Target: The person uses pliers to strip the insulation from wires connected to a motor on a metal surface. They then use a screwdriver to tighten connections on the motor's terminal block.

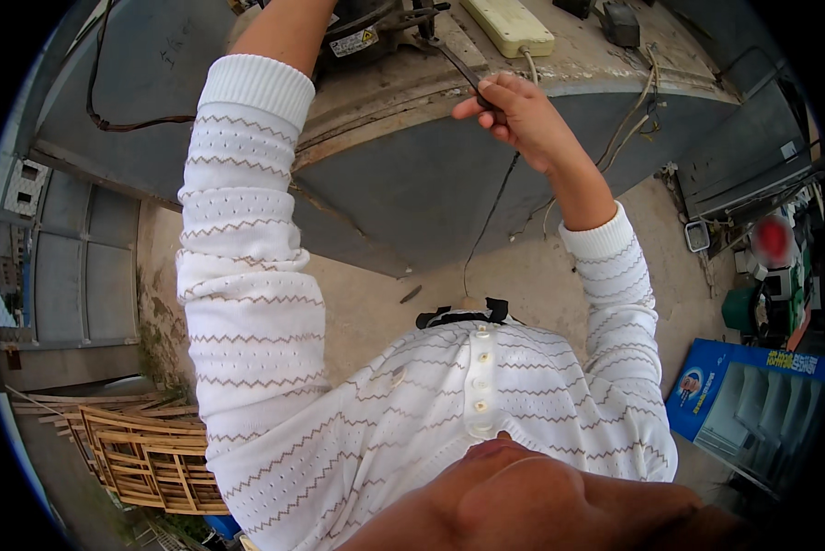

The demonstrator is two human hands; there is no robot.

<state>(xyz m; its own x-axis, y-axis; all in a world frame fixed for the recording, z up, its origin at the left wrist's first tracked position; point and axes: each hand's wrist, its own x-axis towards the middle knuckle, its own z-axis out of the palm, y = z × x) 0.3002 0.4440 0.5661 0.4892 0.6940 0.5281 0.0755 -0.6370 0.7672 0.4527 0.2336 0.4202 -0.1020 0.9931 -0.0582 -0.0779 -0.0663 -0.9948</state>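
Person (431,395), arms (252,248) outstretched, right hand (521,112) gripping tool (459,64)

1. Pale beige concrete floor (357,303) under soft, even daylight.
2. Worn, brown-topped workbench (394,184) with dark grey sheet-metal sides.
3. Grey metal panelled gate (61,285), far left.
4. Slatted tan wooden frames (151,452), lower left.
5. Blue-sided display rack (752,404) with pale grey shelves, right.

the table (580,57) has a worn, stained beige top and grey sides. on its left part there is a black machine (368,16), of which only some portion is visible. to the right lies a cream power strip (509,26), one end turned to the near edge. farther right stands a dark block (621,26). near the right corner, pale cables (655,79) hang over the near edge.
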